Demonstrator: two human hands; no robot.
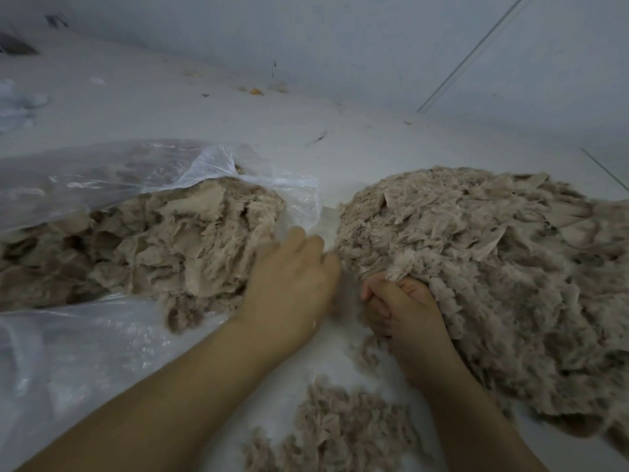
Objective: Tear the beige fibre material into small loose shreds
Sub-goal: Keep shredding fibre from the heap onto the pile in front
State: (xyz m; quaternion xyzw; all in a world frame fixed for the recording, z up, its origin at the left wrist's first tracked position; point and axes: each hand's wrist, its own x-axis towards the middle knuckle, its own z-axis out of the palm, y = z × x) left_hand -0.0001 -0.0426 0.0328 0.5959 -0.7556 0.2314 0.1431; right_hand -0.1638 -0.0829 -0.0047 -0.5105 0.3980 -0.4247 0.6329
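A clear plastic bag (85, 178) on the left lies open and holds beige fibre material (153, 247) in big torn sheets. A large heap of loose beige shreds (493, 267) fills the right side. My left hand (289, 281) is blurred, back up, at the bag's mouth beside the sheets; what its fingers touch is hidden. My right hand (405, 308) has its fingers curled round a tuft at the near left edge of the shred heap. A smaller scatter of shreds (337, 434) lies on the floor between my forearms.
The pale floor (306, 137) runs back to a wall (340, 35), with a few small scraps (257, 91) near its foot. A crumpled bit of plastic (17, 103) lies at the far left.
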